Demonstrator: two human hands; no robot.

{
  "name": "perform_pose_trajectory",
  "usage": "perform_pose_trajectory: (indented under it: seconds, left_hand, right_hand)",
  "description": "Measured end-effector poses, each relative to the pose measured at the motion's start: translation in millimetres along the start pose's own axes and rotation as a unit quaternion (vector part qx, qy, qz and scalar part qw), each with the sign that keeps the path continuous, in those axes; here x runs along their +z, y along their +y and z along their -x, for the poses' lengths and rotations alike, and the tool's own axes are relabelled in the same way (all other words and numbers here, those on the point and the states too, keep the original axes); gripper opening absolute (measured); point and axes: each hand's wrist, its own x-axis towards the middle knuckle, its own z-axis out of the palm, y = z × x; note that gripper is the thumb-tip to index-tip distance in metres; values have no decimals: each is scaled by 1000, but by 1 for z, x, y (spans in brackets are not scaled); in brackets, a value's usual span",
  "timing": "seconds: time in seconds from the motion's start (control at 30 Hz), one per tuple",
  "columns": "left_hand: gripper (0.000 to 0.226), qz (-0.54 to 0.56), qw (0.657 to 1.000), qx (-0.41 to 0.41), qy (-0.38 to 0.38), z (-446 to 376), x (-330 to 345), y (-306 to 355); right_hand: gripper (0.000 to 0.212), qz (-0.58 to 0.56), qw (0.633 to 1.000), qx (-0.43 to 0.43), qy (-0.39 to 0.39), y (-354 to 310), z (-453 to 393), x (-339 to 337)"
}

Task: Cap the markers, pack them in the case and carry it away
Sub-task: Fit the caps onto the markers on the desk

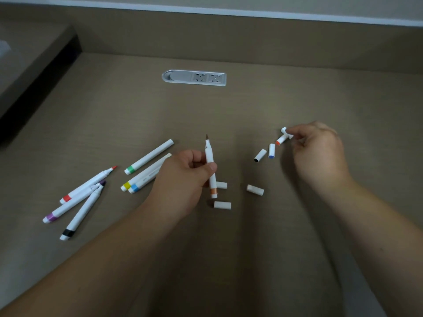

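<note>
My left hand [183, 177] grips an uncapped white marker with a brown band [210, 161], held upright with its tip pointing away from me. My right hand [318, 152] reaches over loose white caps at the right, and its fingertips pinch a cap [285, 131] beside an orange-ended cap [280, 140]. A blue-ended cap [271, 151] and a black-ended cap [260, 155] lie just left of that hand. Three plain white caps [255, 190] lie near the middle. The red, purple and black markers [77, 202] lie uncapped at the left; the green marker [148, 156] and the yellow and blue markers [142, 179] lie capped.
A brown desk [229, 106] carries a grey recessed socket strip [194, 77] at the back centre. A raised dark-edged ledge [34, 65] runs along the far left. The desk's back wall rises behind the socket. No case is in view.
</note>
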Motion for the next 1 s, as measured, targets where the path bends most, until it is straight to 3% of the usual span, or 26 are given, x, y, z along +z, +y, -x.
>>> perform_pose_trajectory:
  seconds: [0.33, 0.57, 0.83, 1.0]
  left_hand:
    - [7, 15, 999, -3, 38, -12, -9, 12]
    - [8, 15, 999, -5, 33, -11, -5, 11]
    - [9, 13, 1000, -7, 25, -9, -8, 5]
    - [12, 6, 1000, -3, 27, -6, -17, 2]
  right_hand:
    - [32, 52, 997, -48, -42, 8, 2, 13]
    - [20, 26, 997, -32, -72, 5, 7, 7]
    - [22, -9, 991, -57, -121, -16, 35, -4]
    - [28, -30, 995, -60, -69, -44, 47, -9]
